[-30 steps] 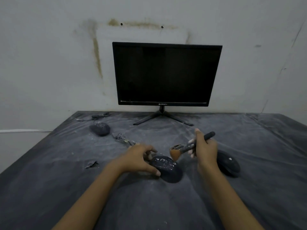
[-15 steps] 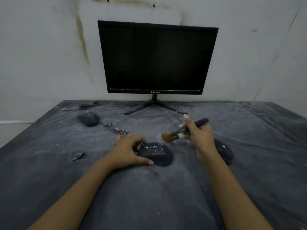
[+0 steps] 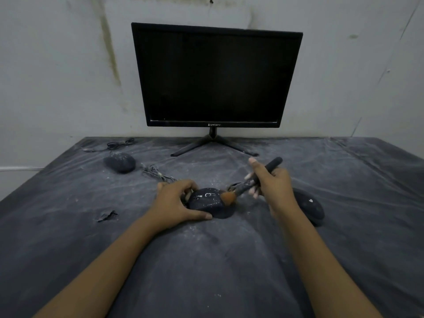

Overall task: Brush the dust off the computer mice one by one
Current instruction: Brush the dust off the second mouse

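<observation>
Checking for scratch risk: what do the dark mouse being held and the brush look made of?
Dark rounded mouse under the left hand: seemingly hard glossy plastic; highlights show through dust. Brush in the right hand: soft orange-brown bristles, fibre unclear; matte black handle, probably plastic or wood.

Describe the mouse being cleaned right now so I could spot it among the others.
Start at the black monitor against the wall and come straight toward the viewer across the dusty dark table cover. The mouse being brushed lies in the middle, steadied by the left hand. Unlike the mouse far left and the one behind the right hand, it has the orange-bristled brush touching it.
</observation>
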